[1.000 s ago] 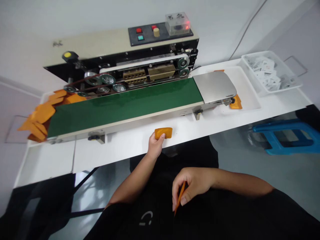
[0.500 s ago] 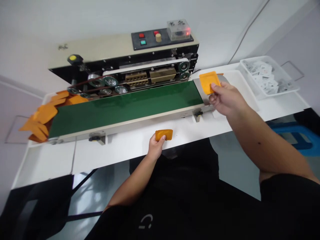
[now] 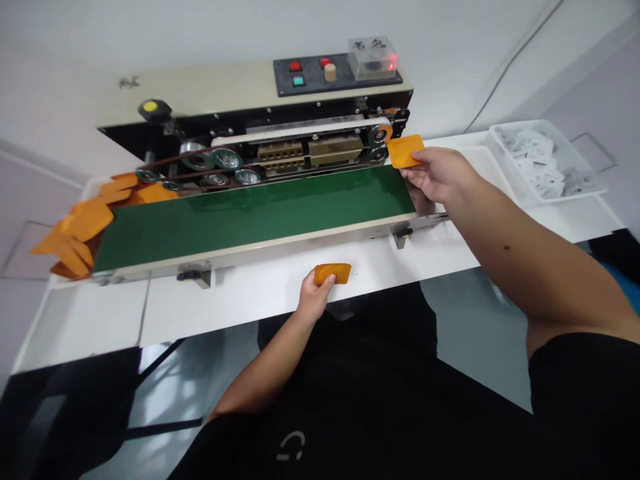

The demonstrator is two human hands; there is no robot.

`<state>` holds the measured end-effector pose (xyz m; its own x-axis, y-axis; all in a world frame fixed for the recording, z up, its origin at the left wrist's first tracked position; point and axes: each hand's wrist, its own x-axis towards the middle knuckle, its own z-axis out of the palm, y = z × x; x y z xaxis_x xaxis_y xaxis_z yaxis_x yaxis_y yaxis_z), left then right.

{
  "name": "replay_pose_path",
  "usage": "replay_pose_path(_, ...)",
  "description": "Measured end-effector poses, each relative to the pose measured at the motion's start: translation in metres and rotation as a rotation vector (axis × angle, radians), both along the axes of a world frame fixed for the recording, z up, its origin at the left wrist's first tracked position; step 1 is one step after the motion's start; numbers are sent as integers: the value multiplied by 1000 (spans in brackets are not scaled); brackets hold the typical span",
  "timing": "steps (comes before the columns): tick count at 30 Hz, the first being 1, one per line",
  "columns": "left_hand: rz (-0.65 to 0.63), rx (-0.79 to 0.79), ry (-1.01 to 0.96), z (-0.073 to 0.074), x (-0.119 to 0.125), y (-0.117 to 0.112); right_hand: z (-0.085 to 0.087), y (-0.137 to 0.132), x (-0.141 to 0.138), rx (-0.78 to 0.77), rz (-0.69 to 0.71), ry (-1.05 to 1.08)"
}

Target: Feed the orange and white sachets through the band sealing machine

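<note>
One packet (image 3: 403,151) is pinched in the right grip (image 3: 443,175) beside the rollers (image 3: 379,135), and a second packet (image 3: 330,273) in the left grip (image 3: 313,298) near the worktop (image 3: 260,293).

There it was, the white table (image 3: 180,307), shouldering the long belt machine (image 3: 255,213); a white tray (image 3: 90,187) sat at the machine's left end, a second tray (image 3: 489,165) at its right, and just beside that stood a clear plastic bin (image 3: 575,195)!

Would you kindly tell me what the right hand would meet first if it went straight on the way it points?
Led by the orange packet it holds, the right hand would probably meet the metal wheels just beyond, though depth is unclear.
</note>
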<state>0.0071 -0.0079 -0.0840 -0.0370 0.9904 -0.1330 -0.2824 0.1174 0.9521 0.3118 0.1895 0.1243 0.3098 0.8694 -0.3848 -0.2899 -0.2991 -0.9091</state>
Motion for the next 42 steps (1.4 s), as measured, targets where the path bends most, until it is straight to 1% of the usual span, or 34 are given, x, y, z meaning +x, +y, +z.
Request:
replay_pose_path(4,13,-7,1,3,1,0,3,2,-8,8,23,-35)
replay_pose_path(9,16,-10,-15,2,1,0,3,3,-16,2,100,-38)
replay_pose_path(13,4,3,-10,1,1,-1,7,-4,-18,4,161,-79)
replay_pose_path(16,0,8,-5,1,1,-1,10,-24,-15,35,178,-151)
replay_pose_path(19,-26,17,-20,0,1,-1,8,-65,-14,139,145,-190)
replay_pose_path(21,-48,26,-40,0,1,-1,-1,-103,-18,228,140,-186)
replay_pose_path(22,-53,30,-49,0,1,-1,-9,-124,-21,255,163,-186)
replay_pose_path(23,-53,33,-57,1,2,-1,-19,-144,-26,260,213,-187)
replay_pose_path(25,-47,32,-62,2,3,-1,-43,-180,-39,203,363,-192)
replay_pose_path(26,-44,28,-58,2,4,-1,-56,-193,-46,152,458,-176)
replay_pose_path(27,-47,23,-52,4,4,-1,-70,-203,-54,97,546,-159)
replay_pose_path(28,-54,19,-45,5,5,-2,-83,-211,-62,47,602,-147)
replay_pose_path(29,-68,19,-37,7,5,-2,-95,-215,-70,5,635,-139)
replay_pose_path(31,-110,27,-24,12,6,-2,-115,-217,-84,-31,634,-141)
replay_pose_path(34,-179,38,-9,20,5,-1,-132,-214,-101,-3,613,-145)
replay_pose_path(38,-238,19,0,27,4,-1,-138,-211,-113,62,591,-123)
replay_pose_path(42,-233,18,43,29,3,0,-136,-211,-113,84,560,-159)
